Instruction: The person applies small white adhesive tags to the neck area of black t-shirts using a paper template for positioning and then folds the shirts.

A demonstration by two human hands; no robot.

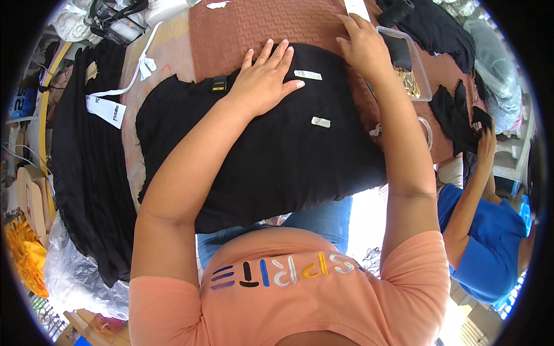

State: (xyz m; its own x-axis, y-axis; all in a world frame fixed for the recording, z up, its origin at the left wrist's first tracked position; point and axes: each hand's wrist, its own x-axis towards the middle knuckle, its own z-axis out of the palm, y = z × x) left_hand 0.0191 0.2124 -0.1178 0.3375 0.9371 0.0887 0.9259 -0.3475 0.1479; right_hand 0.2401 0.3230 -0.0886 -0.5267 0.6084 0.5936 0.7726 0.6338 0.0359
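Observation:
A piece of black fabric [271, 155] lies over the near side of the table and hangs toward my lap. My left hand [262, 83] rests flat on its upper part, fingers spread, beside a small black label [219, 84]. Two small whitish stickers [307, 75] lie on the fabric to the right of that hand. Beyond the fabric's right edge, my right hand [367, 51] reaches forward, thumb apart from the fingers. Its fingertips touch or lie beside a flat white strip [357, 8]; I cannot tell which. Nothing shows gripped in it.
A clear plastic box [426, 86] with gold-coloured small pieces stands right of my right forearm. Brown textured cloth [254, 26] covers the table. Black cloth with a white tag [107, 109] hangs at left. At right, a person in blue [485, 248] handles black fabric [456, 118].

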